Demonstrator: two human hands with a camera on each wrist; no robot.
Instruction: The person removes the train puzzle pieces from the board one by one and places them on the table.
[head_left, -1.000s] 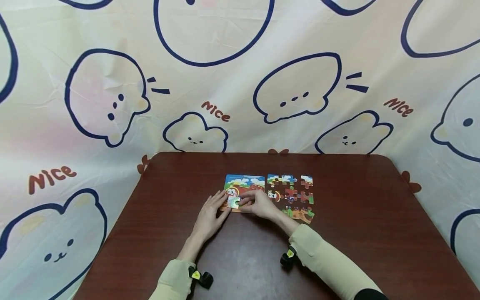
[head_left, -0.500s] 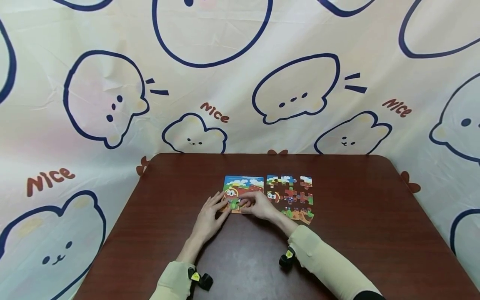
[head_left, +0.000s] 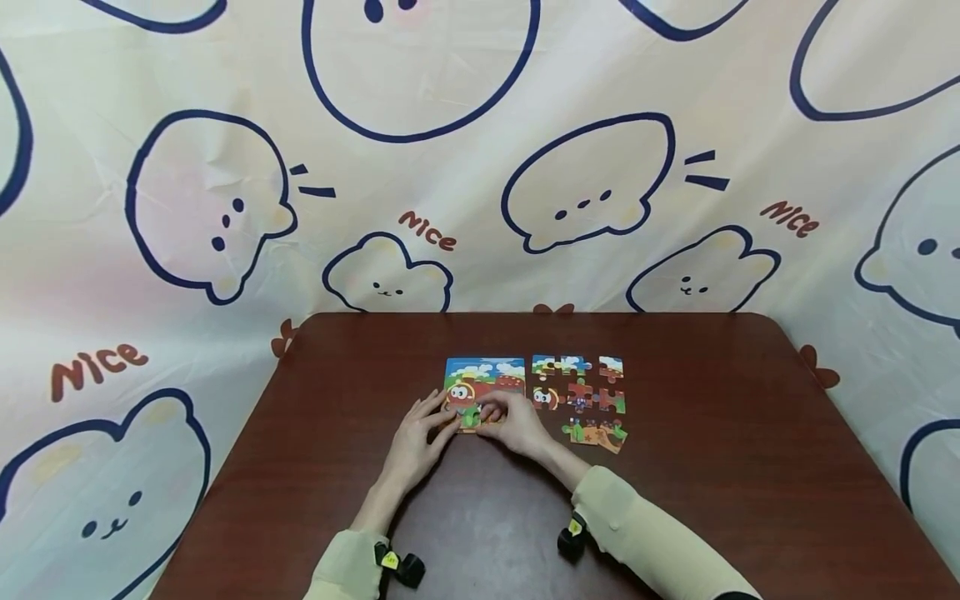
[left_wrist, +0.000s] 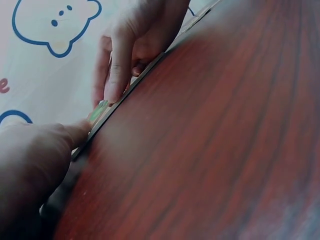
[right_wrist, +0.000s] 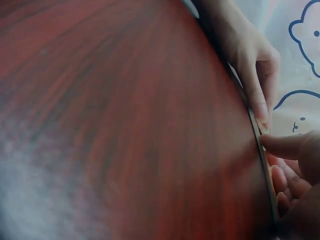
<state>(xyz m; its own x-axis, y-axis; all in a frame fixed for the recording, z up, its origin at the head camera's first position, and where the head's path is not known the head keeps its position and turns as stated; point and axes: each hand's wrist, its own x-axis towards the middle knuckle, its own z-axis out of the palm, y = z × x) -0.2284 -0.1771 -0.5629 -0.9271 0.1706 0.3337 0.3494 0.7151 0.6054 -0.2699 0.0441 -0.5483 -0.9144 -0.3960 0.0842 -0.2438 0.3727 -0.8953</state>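
A square picture puzzle board (head_left: 487,368), with sky, clouds and a round-eyed cartoon figure, lies mid-table. At its lower left is a green jigsaw piece (head_left: 470,417), pinched between the thumb and index finger of my right hand (head_left: 519,423); the other right fingers curl in. My left hand (head_left: 417,439) rests along the board's left edge with extended fingers, its thumb close to the piece. In the left wrist view, the green piece (left_wrist: 98,111) sits between both hands' fingertips, low over the board. The right wrist view shows the hands meeting at the board's near edge, the piece mostly hidden.
Right of the board, several loose jigsaw pieces (head_left: 581,395) lie in rough rows, some overlapping or joined. The brown wooden table (head_left: 705,467) extends around them. A curtain (head_left: 480,192) printed with cartoon animals hangs behind it.
The piece has turned from pale with glare to plain green, lying flatter against the board. My hands have barely shifted. The head view has tilted up slightly.
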